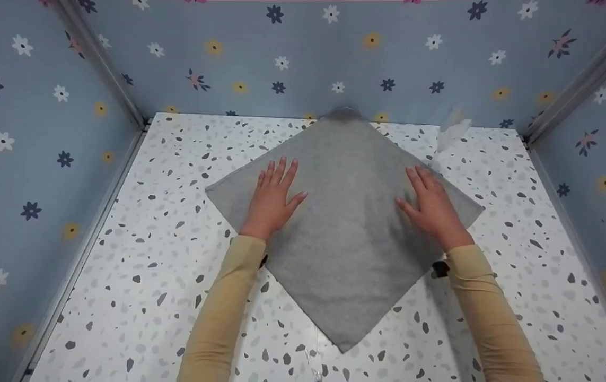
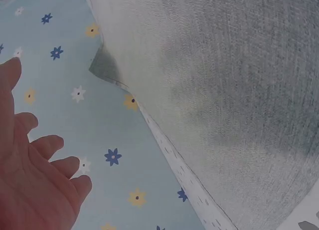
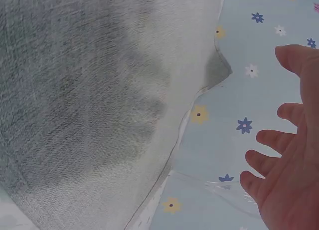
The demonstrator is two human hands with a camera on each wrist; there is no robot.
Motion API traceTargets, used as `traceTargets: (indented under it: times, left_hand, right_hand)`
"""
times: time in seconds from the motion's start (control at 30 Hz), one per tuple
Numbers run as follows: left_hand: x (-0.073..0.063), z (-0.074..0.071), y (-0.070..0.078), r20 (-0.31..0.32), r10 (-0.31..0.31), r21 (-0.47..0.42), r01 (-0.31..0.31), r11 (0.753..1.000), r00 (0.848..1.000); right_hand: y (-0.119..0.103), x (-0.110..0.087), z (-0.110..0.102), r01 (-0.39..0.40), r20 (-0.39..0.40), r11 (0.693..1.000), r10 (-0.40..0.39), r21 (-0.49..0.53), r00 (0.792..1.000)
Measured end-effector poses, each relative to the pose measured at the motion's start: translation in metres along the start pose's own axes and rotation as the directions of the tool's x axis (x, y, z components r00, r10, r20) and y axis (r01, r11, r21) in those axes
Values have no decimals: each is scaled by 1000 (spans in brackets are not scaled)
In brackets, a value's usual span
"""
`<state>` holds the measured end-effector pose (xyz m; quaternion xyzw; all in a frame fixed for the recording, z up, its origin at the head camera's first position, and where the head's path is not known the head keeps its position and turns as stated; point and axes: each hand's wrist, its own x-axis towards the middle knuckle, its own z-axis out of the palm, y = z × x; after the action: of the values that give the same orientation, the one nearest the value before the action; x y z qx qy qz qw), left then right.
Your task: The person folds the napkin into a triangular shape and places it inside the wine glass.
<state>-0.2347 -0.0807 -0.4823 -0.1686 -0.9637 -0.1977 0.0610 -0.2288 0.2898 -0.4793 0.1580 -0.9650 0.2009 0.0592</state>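
A grey square cloth lies spread on the speckled tabletop like a diamond, one corner towards the person. Its far corner runs up against the flowered back wall. Over the cloth's left part is the left hand, fingers extended and thumb spread. The right hand is over its right part in a similar pose. Both wrist views show the palms, of the left hand and the right hand, seemingly raised off the fabric, with nothing in them. Faint shadows fall on the cloth near each hand.
Flowered blue panels enclose the white speckled table at the left, back and right. A crumpled clear plastic piece lies at the back right, near the cloth's edge. A small clear scrap is at the front edge.
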Motion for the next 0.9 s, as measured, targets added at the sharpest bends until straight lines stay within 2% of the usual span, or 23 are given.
traceTargets:
  times: [0.2,0.4,0.7,0.9]
  left_hand:
    - [-4,-5,3,9,25,-58,-25,998,1000]
    - [-14,-7,4,49,35,-161,-27,987,998]
    - [-28,-10,10,94,54,-338,-19,941,994]
    - [-35,-13,16,118,70,-429,-13,903,991]
  right_hand:
    - [-5,-5,-9,3,-10,997,-2,83,1000]
    - [-8,-12,-13,-24,26,984,19,176,999]
    - [-18,-21,-16,22,51,965,-36,260,998]
    - [-24,-27,-17,81,37,945,-97,317,995]
